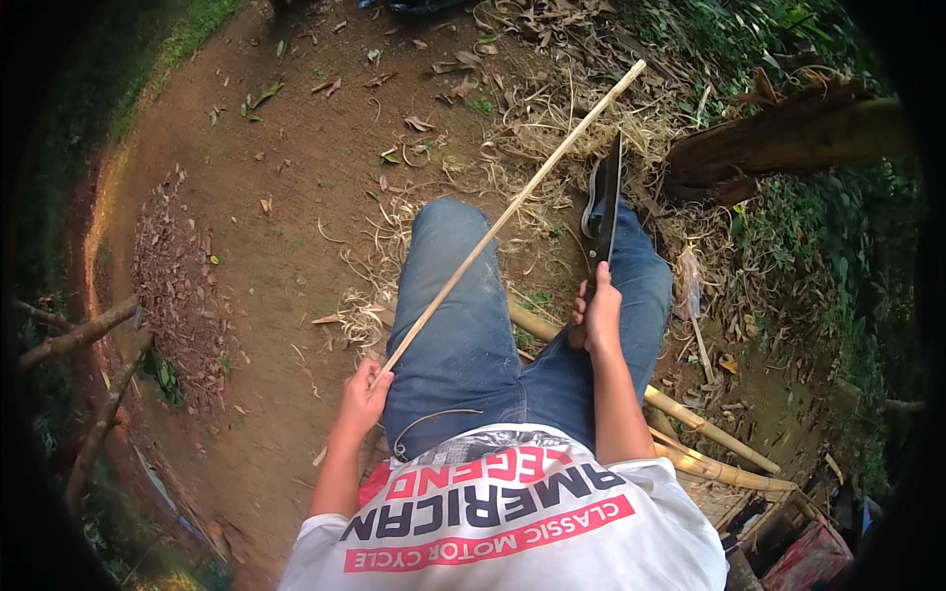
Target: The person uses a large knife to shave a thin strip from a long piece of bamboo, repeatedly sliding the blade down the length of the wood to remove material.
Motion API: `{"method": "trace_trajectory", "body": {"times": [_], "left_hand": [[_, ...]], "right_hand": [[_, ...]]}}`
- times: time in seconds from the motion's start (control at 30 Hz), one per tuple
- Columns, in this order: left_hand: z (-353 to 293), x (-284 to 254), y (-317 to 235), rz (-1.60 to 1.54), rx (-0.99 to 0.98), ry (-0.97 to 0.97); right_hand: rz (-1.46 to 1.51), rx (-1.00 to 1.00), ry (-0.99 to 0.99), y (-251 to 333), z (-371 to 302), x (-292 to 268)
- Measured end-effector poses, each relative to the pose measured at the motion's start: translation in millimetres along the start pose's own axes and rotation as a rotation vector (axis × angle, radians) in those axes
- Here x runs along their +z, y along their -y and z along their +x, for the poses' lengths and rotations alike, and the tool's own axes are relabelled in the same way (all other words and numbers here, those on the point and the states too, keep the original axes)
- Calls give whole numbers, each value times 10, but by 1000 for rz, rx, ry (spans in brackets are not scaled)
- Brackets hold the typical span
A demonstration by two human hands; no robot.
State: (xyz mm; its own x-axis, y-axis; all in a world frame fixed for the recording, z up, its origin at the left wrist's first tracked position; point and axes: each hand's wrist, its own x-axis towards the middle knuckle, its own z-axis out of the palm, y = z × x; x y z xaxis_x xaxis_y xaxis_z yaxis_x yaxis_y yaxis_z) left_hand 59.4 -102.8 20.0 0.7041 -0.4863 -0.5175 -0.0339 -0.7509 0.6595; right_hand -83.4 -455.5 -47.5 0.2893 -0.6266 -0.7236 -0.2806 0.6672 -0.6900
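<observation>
My left hand (365, 396) is closed round the near end of a long pale bamboo strip (522, 197). The strip slants up and to the right across my left thigh, its far end out over the dry shavings. In my right hand (598, 317) is the handle of a large knife (609, 207) with a broad dark blade. The blade points away from me over my right lower leg, its tip near the strip's far part but apart from it. Fingers of the right hand wrap the handle, which is partly hidden.
Curled bamboo shavings (552, 108) lie thick ahead and between my legs. A cut trunk (769, 143) juts in from the right. Bamboo poles (714, 433) rest by my right hip, and branches (89, 335) stand at the left. Brown soil (276, 187) stretches ahead.
</observation>
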Motion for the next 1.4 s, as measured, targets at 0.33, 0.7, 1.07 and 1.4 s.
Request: {"method": "trace_trajectory", "body": {"times": [0.33, 0.7, 1.07, 1.4], "left_hand": [[-96, 17, -55, 125, 97, -25], [-143, -38, -25, 20, 64, 72], [-56, 38, -134, -21, 49, 82], [2, -40, -223, -111, -2, 188]], "right_hand": [[-55, -305, 155, 26, -414, 50], [-907, -886, 333, 138, -636, 546], [-1337, -1012, 489, 160, -394, 768], [-1498, -800, 168, 690, 453, 424]]}}
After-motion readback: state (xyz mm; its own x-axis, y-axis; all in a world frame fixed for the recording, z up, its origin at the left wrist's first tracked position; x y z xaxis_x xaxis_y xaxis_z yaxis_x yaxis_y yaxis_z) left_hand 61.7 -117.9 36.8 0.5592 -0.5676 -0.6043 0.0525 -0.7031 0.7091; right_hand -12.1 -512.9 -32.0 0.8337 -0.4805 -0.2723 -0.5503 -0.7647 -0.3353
